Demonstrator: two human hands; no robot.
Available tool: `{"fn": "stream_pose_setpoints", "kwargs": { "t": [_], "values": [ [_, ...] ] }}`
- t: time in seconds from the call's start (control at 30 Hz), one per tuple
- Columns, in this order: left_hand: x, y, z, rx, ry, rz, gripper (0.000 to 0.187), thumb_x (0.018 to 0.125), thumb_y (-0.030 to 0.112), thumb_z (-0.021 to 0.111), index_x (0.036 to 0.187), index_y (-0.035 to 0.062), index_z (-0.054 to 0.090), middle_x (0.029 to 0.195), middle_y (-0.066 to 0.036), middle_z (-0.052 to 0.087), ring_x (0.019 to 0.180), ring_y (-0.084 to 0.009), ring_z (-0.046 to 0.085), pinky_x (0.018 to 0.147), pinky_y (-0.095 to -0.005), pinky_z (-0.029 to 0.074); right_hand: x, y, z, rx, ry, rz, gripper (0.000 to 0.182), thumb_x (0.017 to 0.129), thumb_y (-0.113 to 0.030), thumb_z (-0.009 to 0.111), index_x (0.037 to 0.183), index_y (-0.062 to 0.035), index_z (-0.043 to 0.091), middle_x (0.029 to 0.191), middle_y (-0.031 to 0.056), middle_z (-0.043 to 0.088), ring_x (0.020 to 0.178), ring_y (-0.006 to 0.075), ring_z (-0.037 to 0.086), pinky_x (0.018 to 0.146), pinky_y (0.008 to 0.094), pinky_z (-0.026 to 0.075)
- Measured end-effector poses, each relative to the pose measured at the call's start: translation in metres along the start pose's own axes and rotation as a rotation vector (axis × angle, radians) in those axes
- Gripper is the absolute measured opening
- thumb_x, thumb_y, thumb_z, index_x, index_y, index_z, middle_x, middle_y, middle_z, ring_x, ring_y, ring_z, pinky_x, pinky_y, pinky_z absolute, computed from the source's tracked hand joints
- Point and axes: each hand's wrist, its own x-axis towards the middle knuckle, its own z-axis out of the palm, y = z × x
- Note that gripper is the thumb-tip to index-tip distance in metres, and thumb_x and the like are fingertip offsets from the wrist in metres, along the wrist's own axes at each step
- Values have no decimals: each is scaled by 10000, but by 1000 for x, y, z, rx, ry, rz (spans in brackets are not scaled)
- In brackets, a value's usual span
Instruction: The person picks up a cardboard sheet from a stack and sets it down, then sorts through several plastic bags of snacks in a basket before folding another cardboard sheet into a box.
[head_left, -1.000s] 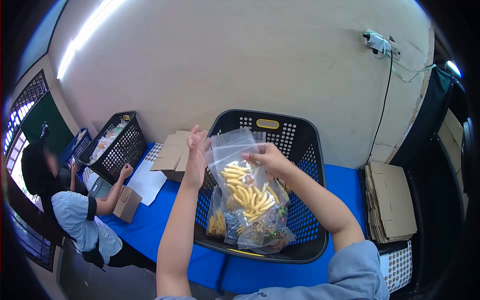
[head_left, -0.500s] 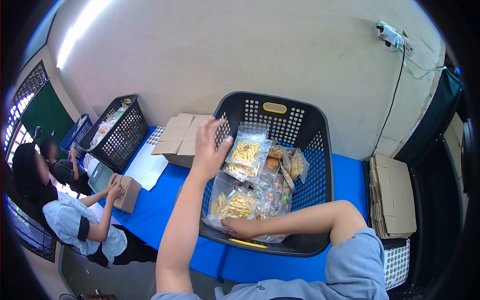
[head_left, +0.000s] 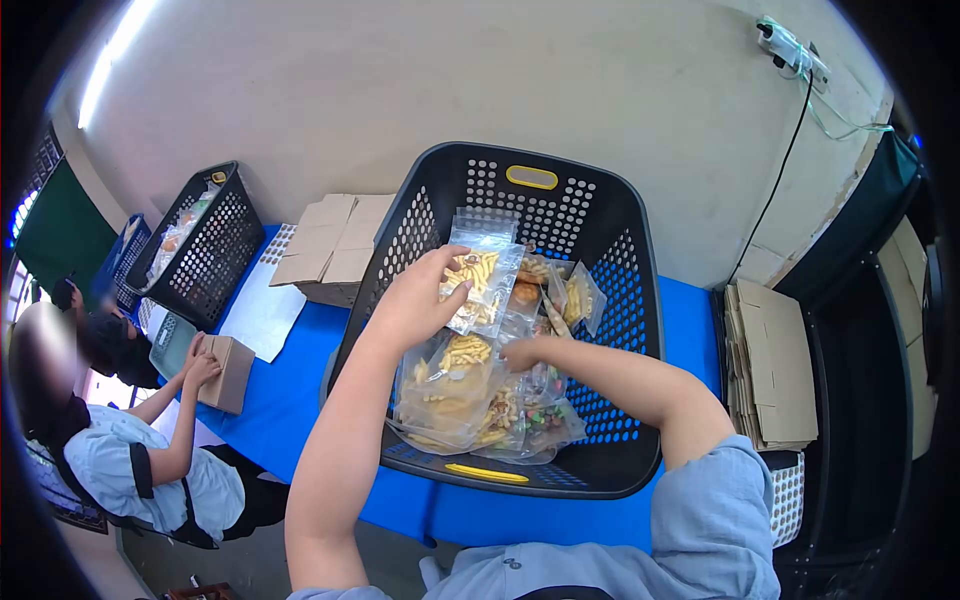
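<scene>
A large black perforated basket (head_left: 612,410) with yellow handles holds several clear bags of snacks. My left hand (head_left: 425,300) rests at the left edge of a bag of yellow sticks (head_left: 482,285), thumb and fingers apart on its surface. Lower and to the right, my right hand (head_left: 522,354) reaches among the bags, beside a bag of pale yellow snacks (head_left: 465,352); its fingertips are too small and partly hidden to tell a grip. Bags with mixed nuts and green and red pieces (head_left: 552,420) lie near the basket's front.
Flattened cardboard boxes (head_left: 770,365) stand at the right, a folded carton (head_left: 335,240) behind left. Another black basket (head_left: 205,240) with bags is farther left. A co-worker (head_left: 160,455) holds a small brown box (head_left: 228,375) on the blue-covered table (head_left: 300,345).
My left hand has come down onto the bag of yellow sticks. My right hand has moved up from the front bags towards the basket's middle. The view has shifted slightly.
</scene>
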Motion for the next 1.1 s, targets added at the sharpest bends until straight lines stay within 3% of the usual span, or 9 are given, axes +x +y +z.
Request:
{"fn": "stream_pose_setpoints", "kwargs": {
  "t": [0.07,0.27,0.37,0.43,0.5,0.7,0.77,0.9,1.1],
  "values": [
    [1,3,-1,-38,-20,-39,411,848,195,602,1222,54,503,1036,-158,604,976,-335,591,858,-398,468,-2,-14,23,-121,-23,-454,353,794,-152,546,1109,-2,600,1091,238,622,936,358,605,822,416,469],
    [2,-5,2,-25,-3,0,389,862,174,583,1224,55,508,984,-159,620,915,-325,608,812,-388,481,-7,-61,72,585,34,-453,390,805,-195,560,1173,-80,616,920,109,669,835,232,603,733,380,483],
    [3,-5,0,-53,-33,-41,385,862,174,582,1220,51,511,949,-154,628,876,-321,618,791,-397,485,-22,-62,37,443,-98,-351,433,795,-219,569,1206,-88,601,952,105,668,843,212,587,724,357,478],
    [2,-7,1,-43,-73,-51,335,887,154,573,1197,36,532,895,-124,641,824,-233,634,749,-344,494,9,-31,29,318,-207,-245,470,804,-171,578,1251,-31,545,1194,159,611,1050,263,573,927,372,423],
    [1,-8,2,-24,-91,-53,311,886,153,573,1170,28,550,884,-123,641,814,-232,631,742,-340,494,3,-27,-18,-250,-357,59,467,807,-261,614,1236,-78,581,1190,160,612,1068,284,575,928,398,431],
    [2,-3,-6,-54,-81,-77,266,885,142,561,1120,19,583,874,-122,641,766,-227,615,724,-331,491,31,59,-20,-509,-241,113,325,761,-250,631,988,-26,693,1074,150,661,970,257,637,775,402,519],
    [3,-2,-5,-59,-68,-78,268,885,135,555,1126,21,580,872,-122,641,755,-226,610,723,-330,490,-20,22,-57,-297,154,113,286,775,-225,612,962,-22,688,1091,143,658,984,295,640,807,398,512],
    [2,0,-3,-41,-115,-54,324,811,-18,463,1108,14,591,882,-142,640,787,-240,620,746,-332,484,-15,4,-69,-297,367,168,267,789,-183,577,973,-24,688,1078,165,656,987,309,638,813,399,511],
    [3,-13,-4,-63,-83,-23,394,755,-88,416,1086,13,604,892,-159,632,862,-263,625,801,-341,483,2,-46,-134,-313,809,-110,203,778,-123,558,904,-47,699,968,160,675,945,297,651,792,389,519]
  ]
}}
